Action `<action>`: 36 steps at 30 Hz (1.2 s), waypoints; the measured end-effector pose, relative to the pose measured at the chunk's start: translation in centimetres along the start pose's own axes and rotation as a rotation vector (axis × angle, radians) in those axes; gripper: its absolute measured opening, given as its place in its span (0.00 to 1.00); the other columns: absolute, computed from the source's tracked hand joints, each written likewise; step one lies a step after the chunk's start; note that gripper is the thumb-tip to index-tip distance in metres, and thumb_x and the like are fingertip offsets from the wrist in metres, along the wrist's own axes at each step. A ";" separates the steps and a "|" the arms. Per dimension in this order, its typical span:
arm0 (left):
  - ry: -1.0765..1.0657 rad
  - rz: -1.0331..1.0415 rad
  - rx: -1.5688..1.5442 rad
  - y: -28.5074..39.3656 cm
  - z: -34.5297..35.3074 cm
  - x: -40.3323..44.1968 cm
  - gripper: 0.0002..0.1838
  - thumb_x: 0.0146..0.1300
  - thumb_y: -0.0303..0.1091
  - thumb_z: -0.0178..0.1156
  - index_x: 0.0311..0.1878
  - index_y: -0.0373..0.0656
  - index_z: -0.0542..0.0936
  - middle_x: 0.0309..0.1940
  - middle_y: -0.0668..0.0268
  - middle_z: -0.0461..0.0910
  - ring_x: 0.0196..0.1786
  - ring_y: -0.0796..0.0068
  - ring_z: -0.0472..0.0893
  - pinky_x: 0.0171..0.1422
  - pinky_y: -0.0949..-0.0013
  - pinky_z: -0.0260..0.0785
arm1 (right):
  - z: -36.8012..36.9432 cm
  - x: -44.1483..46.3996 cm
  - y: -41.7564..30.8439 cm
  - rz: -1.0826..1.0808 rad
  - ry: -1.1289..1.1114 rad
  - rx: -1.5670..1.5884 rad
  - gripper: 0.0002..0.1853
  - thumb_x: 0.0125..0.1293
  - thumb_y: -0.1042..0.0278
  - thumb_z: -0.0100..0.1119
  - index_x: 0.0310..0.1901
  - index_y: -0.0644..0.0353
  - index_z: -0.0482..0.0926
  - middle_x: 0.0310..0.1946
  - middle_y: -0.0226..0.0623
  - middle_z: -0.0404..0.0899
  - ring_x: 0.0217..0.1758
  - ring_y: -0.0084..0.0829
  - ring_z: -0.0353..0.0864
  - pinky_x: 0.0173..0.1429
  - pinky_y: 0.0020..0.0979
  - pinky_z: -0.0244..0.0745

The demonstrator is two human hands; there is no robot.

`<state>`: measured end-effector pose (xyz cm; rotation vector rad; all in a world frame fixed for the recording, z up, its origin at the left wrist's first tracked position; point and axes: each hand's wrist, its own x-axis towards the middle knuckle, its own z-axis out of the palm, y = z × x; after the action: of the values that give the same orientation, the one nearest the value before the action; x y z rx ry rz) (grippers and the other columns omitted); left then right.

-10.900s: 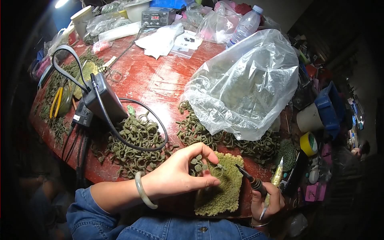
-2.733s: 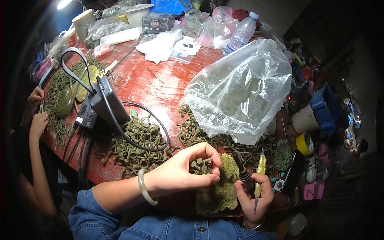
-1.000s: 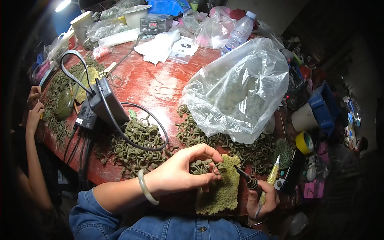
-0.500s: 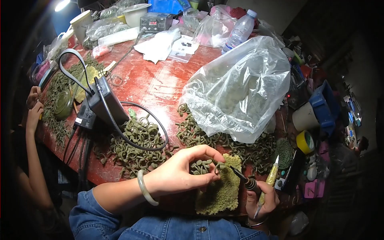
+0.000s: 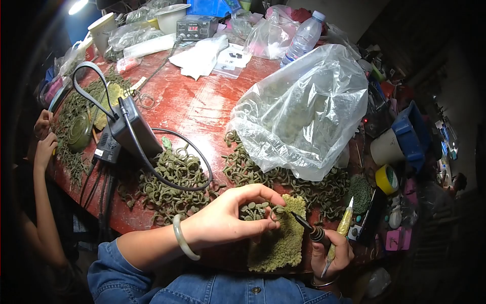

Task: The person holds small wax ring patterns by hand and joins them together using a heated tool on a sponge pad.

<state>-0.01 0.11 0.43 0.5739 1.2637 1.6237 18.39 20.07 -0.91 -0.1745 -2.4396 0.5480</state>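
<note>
Several small green ring-shaped pieces (image 5: 253,210) sit in my left hand (image 5: 230,215), with one ring (image 5: 277,213) between its thumb and forefinger tips. My right hand (image 5: 331,256) is closed around a dark pen-like tool (image 5: 309,226) and a yellow pointed tool (image 5: 345,217). The dark tool's tip points left toward the held ring, a small distance away. Under and beside the fingers lies a rough yellow-green pad (image 5: 281,251). Piles of green rings (image 5: 174,187) lie beyond my left hand, and more rings (image 5: 324,195) lie beyond the pad.
A clear plastic bag (image 5: 304,111) covers the table's right part. A grey box (image 5: 134,129) with looping cables stands left. Another person's hands (image 5: 44,137) are at the far left edge. Yellow tape (image 5: 387,180), a bottle (image 5: 304,38) and a display unit (image 5: 196,28) surround the red table (image 5: 190,106).
The ring at my left fingertips has turned slightly. My right hand and the dark tool have stayed almost in place over the last half second; earlier the tool was upright, closer to the pad.
</note>
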 end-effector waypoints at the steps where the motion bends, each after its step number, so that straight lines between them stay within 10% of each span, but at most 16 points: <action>1: 0.000 0.000 0.000 -0.2 0.0 0.0 0.21 0.63 0.22 0.65 0.58 0.39 0.75 0.44 0.70 0.78 0.51 0.83 0.78 0.59 0.75 0.70 | 0.0 0.0 0.0 0.000 0.001 0.001 0.16 0.62 0.57 0.71 0.43 0.60 0.80 0.31 0.36 0.85 0.29 0.36 0.85 0.34 0.31 0.77; 36: 0.002 0.101 0.090 -0.6 0.0 0.1 0.20 0.61 0.23 0.67 0.56 0.38 0.77 0.47 0.72 0.77 0.47 0.86 0.74 0.58 0.77 0.68 | 0.1 -0.2 0.0 0.008 0.001 -0.002 0.16 0.61 0.56 0.71 0.43 0.58 0.81 0.32 0.35 0.85 0.29 0.36 0.85 0.35 0.31 0.77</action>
<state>0.18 0.18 -0.17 0.7015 1.3331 1.6572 18.49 19.97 -1.13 -0.1856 -2.4396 0.5495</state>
